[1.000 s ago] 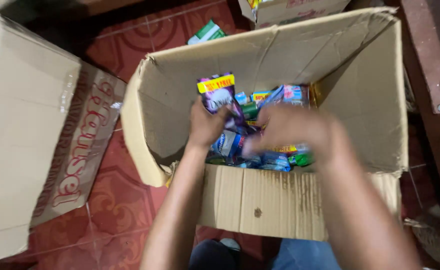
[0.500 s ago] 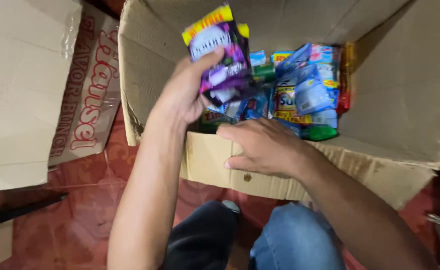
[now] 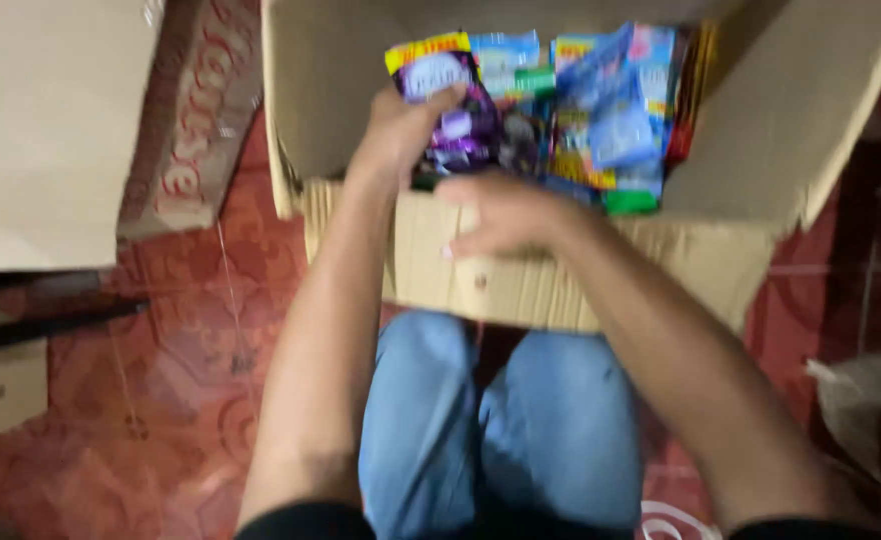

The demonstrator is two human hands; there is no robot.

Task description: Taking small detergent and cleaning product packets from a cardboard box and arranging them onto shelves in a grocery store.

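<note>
Left hand (image 3: 401, 125) grips a purple packet (image 3: 448, 100) at the box's (image 3: 521, 285) near-left inside corner. Right hand (image 3: 501, 212) lies flat and open on the near wall's rim. Advised: brace that wall firmly and lift the packet clear of the blue packets (image 3: 611, 110) alongside.

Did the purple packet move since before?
Yes. The left hand has lifted the purple packet up from the packets in the cardboard box.

A red patterned floor (image 3: 191, 400) carries an open cardboard box (image 3: 561, 280) of packets.
</note>
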